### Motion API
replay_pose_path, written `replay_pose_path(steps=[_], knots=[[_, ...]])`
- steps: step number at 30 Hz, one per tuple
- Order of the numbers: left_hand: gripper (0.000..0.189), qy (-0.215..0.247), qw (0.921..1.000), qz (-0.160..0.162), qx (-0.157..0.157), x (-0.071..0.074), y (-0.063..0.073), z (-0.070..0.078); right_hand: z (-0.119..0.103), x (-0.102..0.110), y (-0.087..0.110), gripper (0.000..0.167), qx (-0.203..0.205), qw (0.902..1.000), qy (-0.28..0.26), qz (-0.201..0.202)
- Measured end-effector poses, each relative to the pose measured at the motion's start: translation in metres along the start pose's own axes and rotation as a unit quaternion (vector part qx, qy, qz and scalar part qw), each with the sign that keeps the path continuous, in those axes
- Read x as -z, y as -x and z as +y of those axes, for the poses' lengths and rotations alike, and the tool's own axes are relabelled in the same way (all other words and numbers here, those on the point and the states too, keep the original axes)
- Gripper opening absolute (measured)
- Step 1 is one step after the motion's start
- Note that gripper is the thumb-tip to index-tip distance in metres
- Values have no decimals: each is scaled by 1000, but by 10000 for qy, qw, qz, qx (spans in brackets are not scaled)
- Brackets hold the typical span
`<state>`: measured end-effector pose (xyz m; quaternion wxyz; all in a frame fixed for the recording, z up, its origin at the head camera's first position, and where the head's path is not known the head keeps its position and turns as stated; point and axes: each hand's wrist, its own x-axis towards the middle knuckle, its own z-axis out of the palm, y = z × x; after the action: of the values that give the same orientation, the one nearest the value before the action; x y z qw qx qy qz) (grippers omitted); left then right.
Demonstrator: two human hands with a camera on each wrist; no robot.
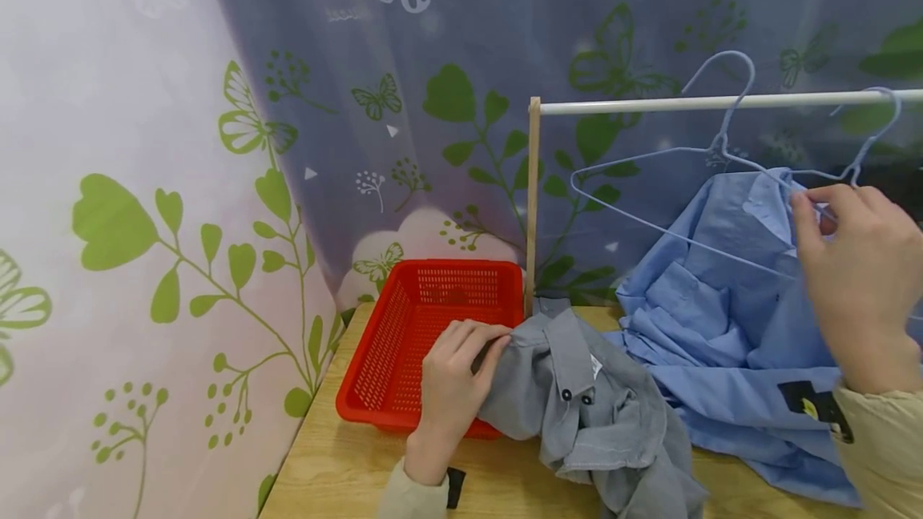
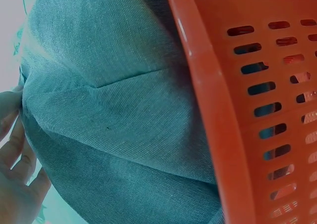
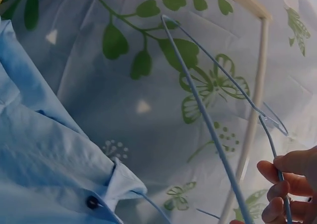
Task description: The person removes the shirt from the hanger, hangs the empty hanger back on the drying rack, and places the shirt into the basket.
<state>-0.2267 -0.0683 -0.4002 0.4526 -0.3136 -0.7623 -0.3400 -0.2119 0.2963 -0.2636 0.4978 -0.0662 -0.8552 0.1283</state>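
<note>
My left hand (image 1: 456, 375) pinches the shoulder edge of a grey shirt (image 1: 613, 415), lifting that part beside the red basket. The shirt's collar and dark buttons face up, and its lower part lies crumpled on the table. In the left wrist view the grey cloth (image 2: 114, 100) hangs against the basket rim. My right hand (image 1: 861, 263) grips one arm of a light blue wire hanger (image 1: 649, 223), whose hook stands above the rail. The right wrist view shows fingers (image 3: 292, 164) wrapped around the hanger wire (image 3: 203, 105); nothing hangs on it.
A red plastic basket (image 1: 360, 351) stands on the wooden table (image 1: 317, 455) at the left. Behind the hands, a white rail (image 1: 613, 107) rests on a wooden post (image 1: 534, 207). A blue shirt (image 1: 692, 319) hangs from a second hanger (image 1: 876, 130), its lower part on the table.
</note>
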Motion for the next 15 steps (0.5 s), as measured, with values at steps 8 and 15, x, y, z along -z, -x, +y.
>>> replay_pose_path(steps=[8, 15], knots=[[12, -51, 10000, -3, -3, -1, 0, 1, 6, -18, 6, 32, 121, 9998, 73, 132], [12, -64, 9999, -67, 117, -1, 1, 0, 9, -25, 13, 32, 54, 10000, 25, 4]])
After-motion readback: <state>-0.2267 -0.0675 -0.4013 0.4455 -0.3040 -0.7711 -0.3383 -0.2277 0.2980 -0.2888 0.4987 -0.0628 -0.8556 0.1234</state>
